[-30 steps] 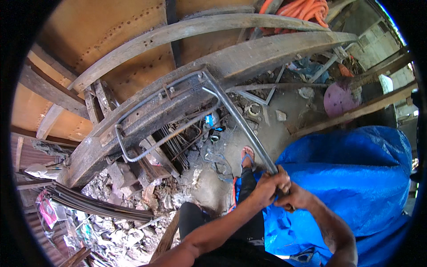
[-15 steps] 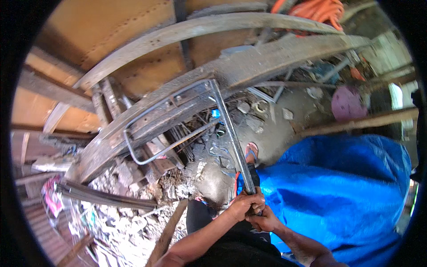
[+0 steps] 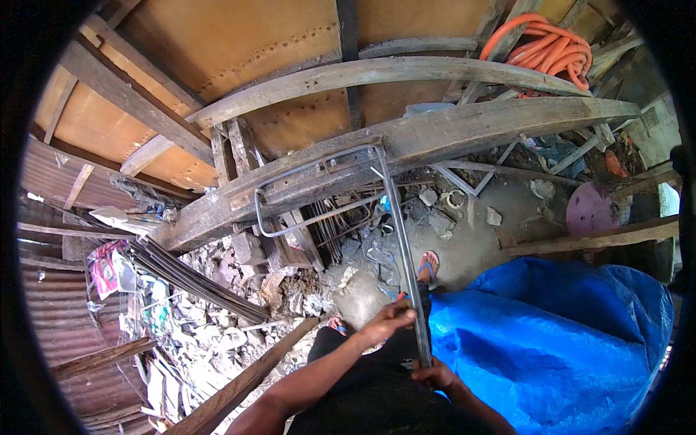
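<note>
One bag, contents unclear, is left of hands at a pipe.

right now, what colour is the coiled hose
The coiled hose is orange, seen best in the head view.

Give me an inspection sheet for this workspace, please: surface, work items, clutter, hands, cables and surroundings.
Surface: thick wooden beam, worn, darkly stained toward its left part.
Work items: metal pipe, its far end at the beam; bent rod forming a long loop, one side running along the beam.
Clutter: rubble and a bundle of dark rods at the left.
Hands: right hand grips the pipe's near end; left hand is at the pipe farther up, grip unclear.
Cables: coiled orange hose or cable beyond the beam.
Surroundings: corrugated sheet left, blue tarp right.
</note>
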Motion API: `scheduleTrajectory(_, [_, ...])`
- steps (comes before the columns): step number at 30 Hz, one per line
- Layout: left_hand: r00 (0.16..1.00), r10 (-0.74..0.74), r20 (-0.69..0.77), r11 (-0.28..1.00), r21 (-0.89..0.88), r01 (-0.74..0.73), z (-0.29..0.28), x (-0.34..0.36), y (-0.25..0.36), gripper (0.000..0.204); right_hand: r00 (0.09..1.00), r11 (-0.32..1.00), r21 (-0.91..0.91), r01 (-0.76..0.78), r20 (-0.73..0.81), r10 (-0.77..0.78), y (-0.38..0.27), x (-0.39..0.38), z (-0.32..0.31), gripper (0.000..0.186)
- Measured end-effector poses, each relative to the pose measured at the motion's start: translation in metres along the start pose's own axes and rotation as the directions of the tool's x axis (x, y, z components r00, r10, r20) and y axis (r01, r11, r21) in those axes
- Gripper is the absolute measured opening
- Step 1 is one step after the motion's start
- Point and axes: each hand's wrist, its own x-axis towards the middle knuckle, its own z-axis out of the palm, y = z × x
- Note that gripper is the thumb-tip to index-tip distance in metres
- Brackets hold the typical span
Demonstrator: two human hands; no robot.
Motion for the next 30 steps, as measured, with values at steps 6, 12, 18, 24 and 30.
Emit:
scheduleTrajectory(6, [0.638, 0.113, -0.762, 0.982, -0.011, -0.188, -0.102, -0.032, 0.045, 0.043, 0.965, 0.980, -0.070, 0.186, -0.174, -0.195, 0.015, -0.012, 0.006, 0.024])
scheduleTrajectory(12, [0.400, 0.043, -0.916, 0.951, -0.085, -0.296, -0.188, -0.040, 0.134, 0.032, 0.972, 0.970, 0.172, 0.174, -0.188, -0.141, -0.030, -0.023, 0.056, 0.018])
scheduleTrajectory(18, [0.522, 0.148, -0.840, 0.865, -0.146, -0.480, -0.188, -0.033, 0.179, 0.023, 0.973, 0.846, 0.520, 0.118, 0.111, -0.204, -0.095, -0.103, 0.098, 0.018])
scheduleTrajectory(24, [0.509, 0.378, -0.773, 0.796, -0.009, -0.606, -0.148, -0.080, 0.229, 0.015, 0.893, 0.869, -0.425, 0.254, -0.242, -0.380, -0.065, -0.094, 0.061, 0.020])
scheduleTrajectory(30, [0.704, 0.335, -0.627, 0.698, -0.337, -0.632, -0.111, -0.120, 0.135, 0.031, 0.755, 0.529, -0.845, -0.082, -0.400, -0.521, -0.115, -0.122, -0.045, 0.024])
